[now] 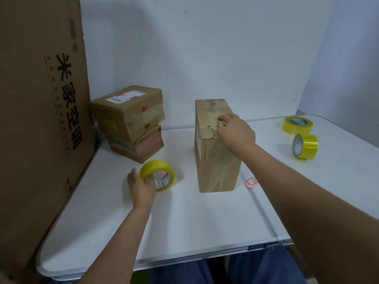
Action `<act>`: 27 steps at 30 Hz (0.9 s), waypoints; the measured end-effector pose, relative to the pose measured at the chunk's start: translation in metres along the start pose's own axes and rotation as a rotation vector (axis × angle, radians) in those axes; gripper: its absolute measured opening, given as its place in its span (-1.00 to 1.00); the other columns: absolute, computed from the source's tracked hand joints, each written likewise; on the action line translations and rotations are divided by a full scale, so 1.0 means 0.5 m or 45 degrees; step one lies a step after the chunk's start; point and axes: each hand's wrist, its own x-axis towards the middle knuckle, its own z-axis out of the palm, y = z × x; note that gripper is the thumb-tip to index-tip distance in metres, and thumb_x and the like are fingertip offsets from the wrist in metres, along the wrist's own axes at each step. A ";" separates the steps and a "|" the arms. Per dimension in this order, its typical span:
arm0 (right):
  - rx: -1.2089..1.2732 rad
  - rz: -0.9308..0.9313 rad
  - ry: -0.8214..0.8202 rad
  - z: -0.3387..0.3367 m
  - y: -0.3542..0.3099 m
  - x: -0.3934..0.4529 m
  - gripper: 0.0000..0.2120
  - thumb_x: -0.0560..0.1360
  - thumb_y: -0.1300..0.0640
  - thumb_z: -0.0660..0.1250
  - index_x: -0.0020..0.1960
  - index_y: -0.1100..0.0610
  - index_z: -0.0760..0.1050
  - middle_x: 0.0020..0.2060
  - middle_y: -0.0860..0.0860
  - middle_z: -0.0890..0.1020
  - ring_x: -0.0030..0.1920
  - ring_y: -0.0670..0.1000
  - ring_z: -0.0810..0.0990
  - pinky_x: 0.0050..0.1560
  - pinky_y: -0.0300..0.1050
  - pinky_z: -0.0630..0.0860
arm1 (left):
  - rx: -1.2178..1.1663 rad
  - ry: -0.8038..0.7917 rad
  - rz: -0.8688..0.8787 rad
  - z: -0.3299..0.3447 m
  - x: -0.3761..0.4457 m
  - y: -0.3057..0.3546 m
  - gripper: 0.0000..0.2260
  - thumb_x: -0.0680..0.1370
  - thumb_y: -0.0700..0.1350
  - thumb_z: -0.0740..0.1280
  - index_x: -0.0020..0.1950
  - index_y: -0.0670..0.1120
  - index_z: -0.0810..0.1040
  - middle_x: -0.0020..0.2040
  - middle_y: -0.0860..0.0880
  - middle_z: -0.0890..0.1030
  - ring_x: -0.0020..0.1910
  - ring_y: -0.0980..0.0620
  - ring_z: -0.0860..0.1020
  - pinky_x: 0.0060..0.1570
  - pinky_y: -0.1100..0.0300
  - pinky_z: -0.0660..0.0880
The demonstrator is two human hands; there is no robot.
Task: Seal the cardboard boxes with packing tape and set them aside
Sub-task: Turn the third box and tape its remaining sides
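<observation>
Box [217, 152] stands upright at frame centre on table [184, 218]. Right hand [235, 133] presses its top, fingers curled; left hand [141, 186] clamps tape roll [156, 174] lower left. Bring roll over w/ box steadied, run strip along seam.

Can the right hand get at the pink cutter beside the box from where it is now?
Probably yes. The right hand rests on top of the upright box, and the pink cutter lies on the table just right of the box's base, below the forearm, with nothing covering it.
</observation>
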 end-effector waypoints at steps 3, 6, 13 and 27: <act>0.004 -0.008 0.017 0.002 0.006 0.002 -0.60 0.60 0.01 0.01 0.35 -0.09 0.44 0.32 -0.06 0.44 0.22 0.12 0.48 -0.01 -0.05 0.38 | 0.212 0.007 -0.124 0.000 0.016 -0.022 -0.54 0.61 0.01 0.29 0.26 -0.38 0.42 0.25 -0.39 0.45 0.23 -0.32 0.43 0.17 -0.03 0.39; -0.003 -0.032 0.033 0.003 -0.002 0.004 -0.61 0.60 0.00 0.01 0.35 -0.08 0.44 0.31 -0.06 0.44 0.21 0.12 0.49 -0.04 -0.06 0.35 | 0.298 -0.145 -0.219 -0.005 0.034 -0.039 -0.48 0.60 0.18 0.21 0.15 -0.31 0.51 0.06 -0.32 0.61 0.03 -0.27 0.59 0.06 -0.01 0.52; -0.001 -0.023 0.027 -0.004 0.002 0.006 -0.60 0.61 0.00 0.01 0.37 -0.08 0.43 0.37 -0.05 0.41 0.25 0.12 0.48 0.02 -0.04 0.37 | -0.392 -0.271 -0.478 -0.004 0.015 -0.013 -0.62 0.62 0.14 0.22 0.06 -0.20 0.48 -0.01 -0.15 0.62 -0.19 -0.17 0.69 -0.14 0.01 0.66; -0.003 -0.030 0.043 0.000 0.001 0.004 -0.60 0.60 0.02 0.01 0.36 -0.07 0.45 0.35 -0.03 0.43 0.25 0.14 0.47 -0.01 -0.05 0.33 | -0.701 -0.207 -0.574 -0.005 0.025 -0.015 -0.76 0.64 0.10 0.21 0.19 -0.02 0.39 0.17 -0.13 0.56 -0.07 -0.18 0.64 -0.16 0.06 0.58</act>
